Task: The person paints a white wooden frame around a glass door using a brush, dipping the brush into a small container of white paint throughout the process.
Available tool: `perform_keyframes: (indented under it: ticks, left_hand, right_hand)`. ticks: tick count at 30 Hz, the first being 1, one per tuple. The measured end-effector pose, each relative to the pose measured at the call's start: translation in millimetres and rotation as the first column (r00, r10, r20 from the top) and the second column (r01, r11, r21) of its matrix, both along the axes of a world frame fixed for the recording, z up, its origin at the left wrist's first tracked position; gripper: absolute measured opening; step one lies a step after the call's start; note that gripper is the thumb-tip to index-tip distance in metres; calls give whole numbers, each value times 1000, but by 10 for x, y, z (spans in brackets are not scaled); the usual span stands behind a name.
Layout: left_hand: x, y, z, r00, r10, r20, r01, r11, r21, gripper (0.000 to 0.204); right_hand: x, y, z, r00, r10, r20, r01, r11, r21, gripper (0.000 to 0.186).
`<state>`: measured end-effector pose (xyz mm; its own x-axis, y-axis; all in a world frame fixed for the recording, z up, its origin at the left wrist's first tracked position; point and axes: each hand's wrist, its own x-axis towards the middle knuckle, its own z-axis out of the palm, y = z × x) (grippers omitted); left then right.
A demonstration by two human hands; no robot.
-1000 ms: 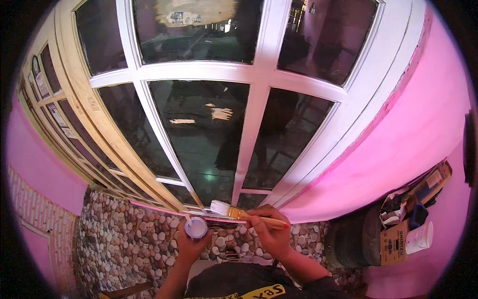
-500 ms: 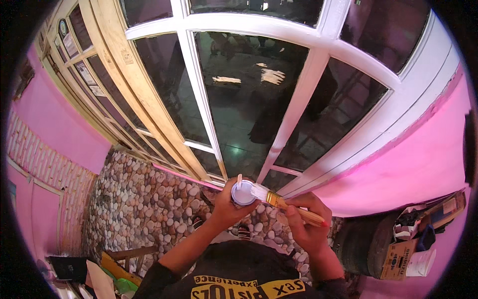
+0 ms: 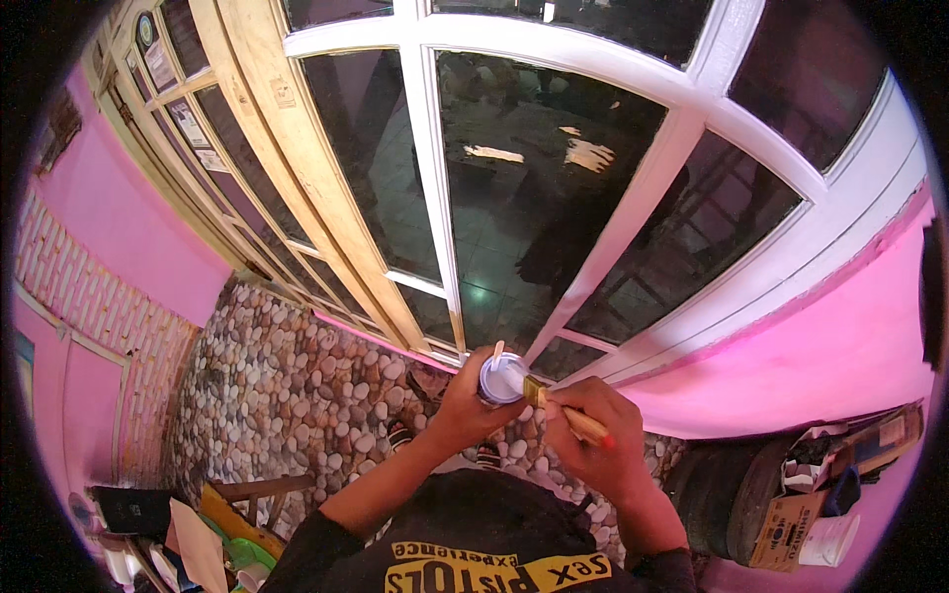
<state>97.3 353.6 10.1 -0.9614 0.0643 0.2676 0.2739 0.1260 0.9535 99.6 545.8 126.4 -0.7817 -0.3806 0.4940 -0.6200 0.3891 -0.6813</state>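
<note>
My left hand [image 3: 469, 407] is wrapped round a small can of white paint [image 3: 504, 373], held in front of my body. A flat light stick [image 3: 498, 352] leans on the can's inner rim. In my right hand [image 3: 603, 440] is a paintbrush [image 3: 587, 427] with a wooden handle, red at its end, and a gold ferrule. The brush's white-coated bristles dip inside the can's mouth, partly hidden by the rim. Beyond the can stands a glazed wooden frame [image 3: 432, 168], mostly white, with bare wood showing at the lower end of one bar.
To the left runs a cream wooden frame [image 3: 282, 168] with glass panes. A pink wall [image 3: 781, 346] borders the right. Black tyres [image 3: 717, 494], a cardboard box [image 3: 786, 534] and a white bucket [image 3: 830, 541] stand lower right. Pebble-patterned floor [image 3: 287, 385] lies below; clutter fills the lower left.
The brush has gone from lying across the can's rim to having its bristles down in the can. My view has shifted, so the frame and can appear further right.
</note>
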Motion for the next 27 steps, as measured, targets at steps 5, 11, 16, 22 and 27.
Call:
perform_keyframes:
  ticks: [5,11,16,22,27]
  left_hand:
    - [-4,-25,-5,1000,20,3,-20,1000,19,67]
    - [-30,-71,-47,1000,6,10,-7,1000,15,67]
    - [-25,-44,-33,1000,20,-16,-20,1000,6,68]
    - [-11,-23,-34,997,66,-38,-67,998,-20,66]
    - [4,-16,-59,997,58,-42,-61,997,-56,68]
  right_hand:
    - [-7,-13,-12,997,-61,39,63,998,-29,10]
    - [-16,-41,-12,998,-40,38,41,999,-21,14]
    - [12,48,-217,962,-109,250,156,972,-178,13]
    - [29,70,-264,793,-76,605,422,784,-455,18]
    - [-6,109,-395,732,-4,681,493,693,-526,29]
